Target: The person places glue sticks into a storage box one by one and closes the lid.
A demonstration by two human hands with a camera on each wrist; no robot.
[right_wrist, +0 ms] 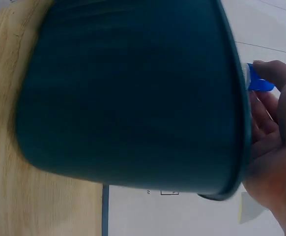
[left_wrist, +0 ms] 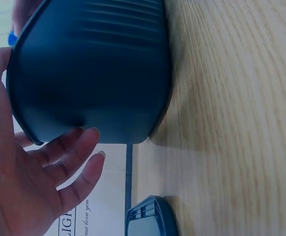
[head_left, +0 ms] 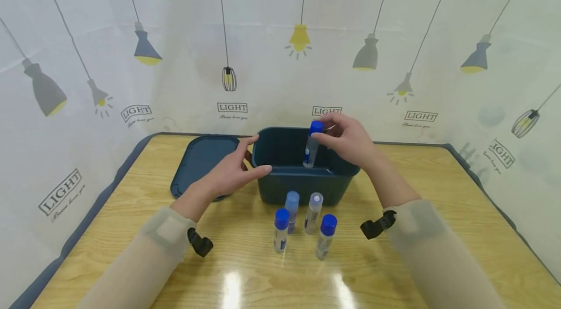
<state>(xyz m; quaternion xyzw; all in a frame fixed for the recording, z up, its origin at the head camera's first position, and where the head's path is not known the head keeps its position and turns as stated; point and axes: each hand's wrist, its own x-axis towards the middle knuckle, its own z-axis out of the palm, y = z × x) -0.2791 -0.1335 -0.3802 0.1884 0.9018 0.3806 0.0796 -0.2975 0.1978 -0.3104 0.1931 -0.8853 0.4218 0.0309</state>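
Note:
My right hand pinches a glue stick by its bright blue cap and holds it upright inside the dark teal bin. In the right wrist view, the blue cap shows between thumb and fingers just past the rim. My left hand holds the bin's left end, its thumb on the front rim and index finger by the back corner; the other fingers curve below the rim. In front of the bin stand a light-blue-capped glue stick, a clear-capped one and two with bright blue caps.
A dark teal lid lies flat on the wooden table, left of the bin and partly behind my left hand. A pale curtain printed with lamps stands close behind the table's back edge.

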